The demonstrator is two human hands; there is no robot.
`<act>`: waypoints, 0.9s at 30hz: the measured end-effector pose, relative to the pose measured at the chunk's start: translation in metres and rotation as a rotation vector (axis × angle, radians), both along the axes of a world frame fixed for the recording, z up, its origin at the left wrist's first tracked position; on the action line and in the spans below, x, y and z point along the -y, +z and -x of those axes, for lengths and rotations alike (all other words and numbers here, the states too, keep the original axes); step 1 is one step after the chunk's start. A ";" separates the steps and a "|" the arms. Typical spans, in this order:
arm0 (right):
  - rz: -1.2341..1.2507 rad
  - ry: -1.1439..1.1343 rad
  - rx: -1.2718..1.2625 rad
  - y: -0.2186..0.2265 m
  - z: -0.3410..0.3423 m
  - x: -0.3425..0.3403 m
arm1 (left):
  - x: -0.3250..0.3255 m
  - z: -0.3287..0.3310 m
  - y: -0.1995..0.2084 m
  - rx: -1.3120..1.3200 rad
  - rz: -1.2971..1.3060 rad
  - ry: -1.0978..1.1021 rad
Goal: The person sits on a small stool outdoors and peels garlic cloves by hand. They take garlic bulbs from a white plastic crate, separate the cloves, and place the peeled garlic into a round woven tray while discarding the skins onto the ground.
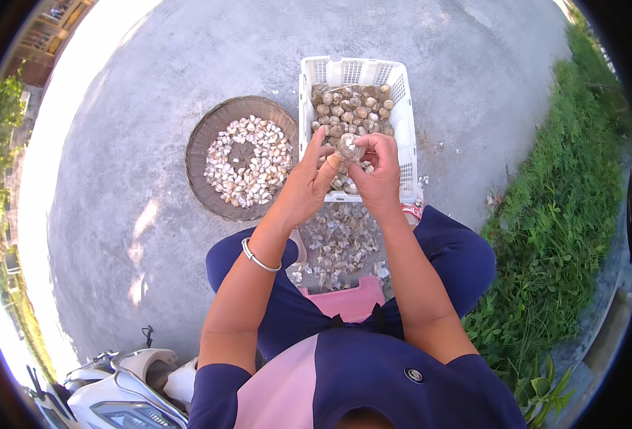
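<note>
Over the near part of a white plastic crate (pixel 306 107), I hold a garlic bulb (pixel 350 146) between both hands. My left hand (pixel 312 175) steadies it from the left, thumb against its lower side and fingers partly hidden behind. My right hand (pixel 380 175) is closed on its right side with bent fingers and thumb. Inside the crate lie many whole garlic bulbs (pixel 348 107) with brownish skins. To the left stands a round woven basket (pixel 199 168) holding loose garlic cloves (pixel 248 187), spread in a ring with a bare patch in the middle.
Papery garlic skins (pixel 341 239) litter the concrete floor (pixel 151 121) between my legs, in front of a pink plastic stool (pixel 355 300). A red and white packet (pixel 412 211) lies by the crate's near right corner. Green plants (pixel 545 200) border the right; a white scooter (pixel 126 393) stands lower left.
</note>
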State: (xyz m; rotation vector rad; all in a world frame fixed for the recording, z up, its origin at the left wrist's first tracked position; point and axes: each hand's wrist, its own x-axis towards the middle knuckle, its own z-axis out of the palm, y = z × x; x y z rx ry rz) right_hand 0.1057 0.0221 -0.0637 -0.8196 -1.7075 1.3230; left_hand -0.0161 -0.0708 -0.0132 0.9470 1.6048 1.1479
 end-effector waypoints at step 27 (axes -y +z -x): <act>0.247 0.248 0.437 -0.013 -0.120 0.089 | 0.112 -0.113 -0.068 0.651 0.164 0.020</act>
